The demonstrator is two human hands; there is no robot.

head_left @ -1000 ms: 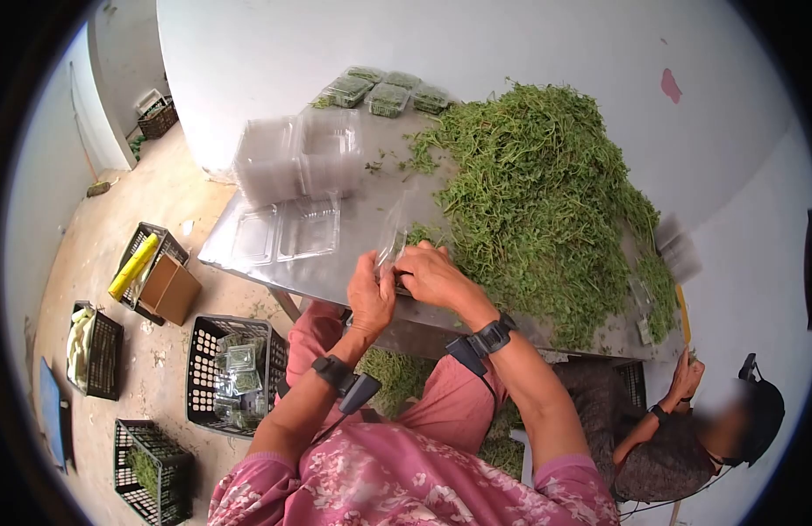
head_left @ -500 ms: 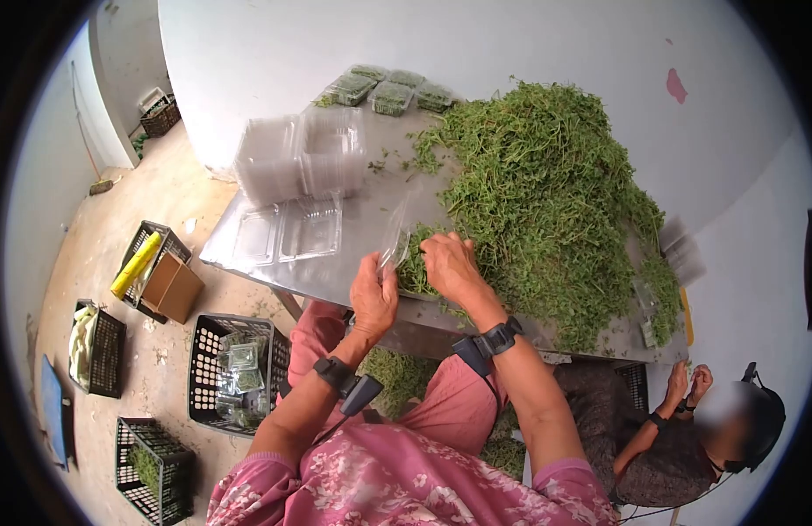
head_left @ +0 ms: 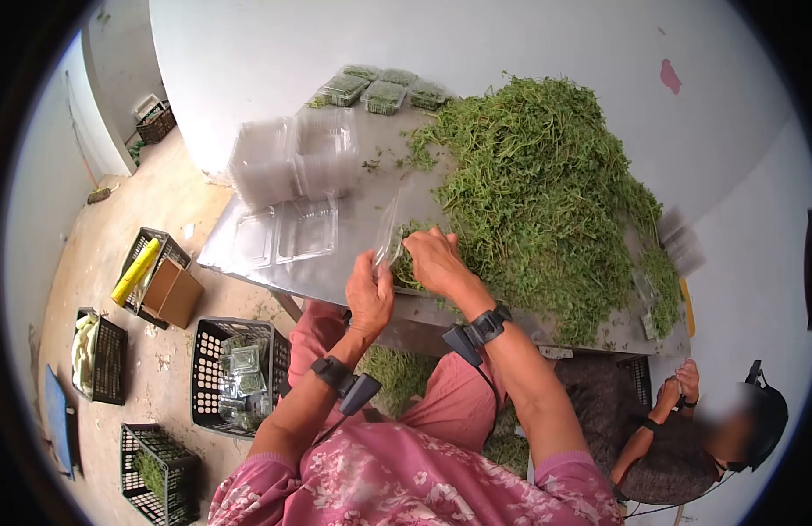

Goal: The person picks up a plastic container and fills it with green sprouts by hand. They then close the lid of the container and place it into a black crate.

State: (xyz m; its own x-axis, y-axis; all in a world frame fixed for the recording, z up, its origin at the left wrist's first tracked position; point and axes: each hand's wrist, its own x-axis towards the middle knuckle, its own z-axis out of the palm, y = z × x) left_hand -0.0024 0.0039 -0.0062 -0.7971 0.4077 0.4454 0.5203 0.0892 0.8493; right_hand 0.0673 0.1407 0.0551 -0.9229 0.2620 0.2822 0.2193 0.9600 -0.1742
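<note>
My left hand point(head_left: 369, 294) grips a clear plastic clamshell box point(head_left: 388, 235), held tilted on its edge at the front of the metal table. Leafy green sprigs point(head_left: 409, 263) show in the box's open side. My right hand point(head_left: 439, 263) is right beside the box, its fingers curled over the sprigs; the fingertips are partly hidden. Just right of it rises a large heap of the same greens point(head_left: 537, 202). Stacks of empty clamshell boxes point(head_left: 292, 158) stand to the left, and an open empty box point(head_left: 308, 230) lies in front of them.
Several filled boxes point(head_left: 384, 97) sit at the table's point(head_left: 371, 188) back edge. On the floor at left are black crates, one with filled boxes point(head_left: 241, 368), one with a cardboard box point(head_left: 173, 291). Another person point(head_left: 678, 438) works at the right, hands raised.
My right hand has moved left, closer to the box, with its fingers down on the sprigs. My left hand keeps its hold on the box; the view has shifted slightly.
</note>
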